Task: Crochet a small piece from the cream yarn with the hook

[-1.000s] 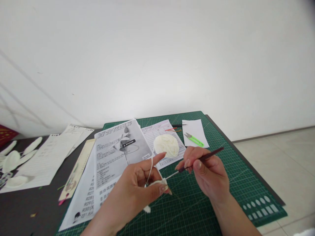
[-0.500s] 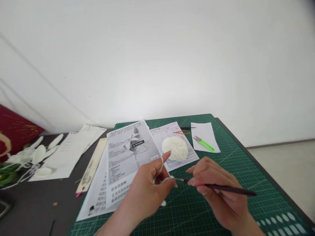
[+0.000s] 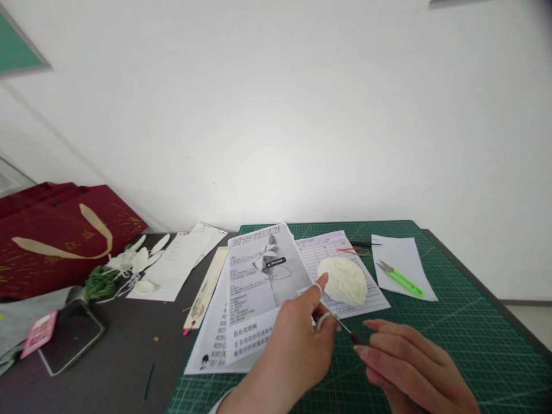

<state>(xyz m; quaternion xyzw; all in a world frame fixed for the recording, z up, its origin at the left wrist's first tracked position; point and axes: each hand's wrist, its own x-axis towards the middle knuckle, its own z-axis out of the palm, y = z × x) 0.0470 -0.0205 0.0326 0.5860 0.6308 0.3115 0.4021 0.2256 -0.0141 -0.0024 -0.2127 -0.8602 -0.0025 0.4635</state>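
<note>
Printed sheet (image 3: 254,282) lay L of yarn ball (image 3: 342,280), prob. for quick ref. Nearer than ball, L hand (image 3: 297,339) angled inward, fingers pinching white stitches (image 3: 326,319), forefinger raised w/ strand (image 3: 319,289) round it, presumably for tension. R hand (image 3: 418,356), palm lowered, gripped hook (image 3: 356,339); tip hard to see.

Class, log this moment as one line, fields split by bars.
left hand: pinching white yarn piece | right hand: holding slim hook | yarn ball: on lined paper | green snips: on white paper
</note>
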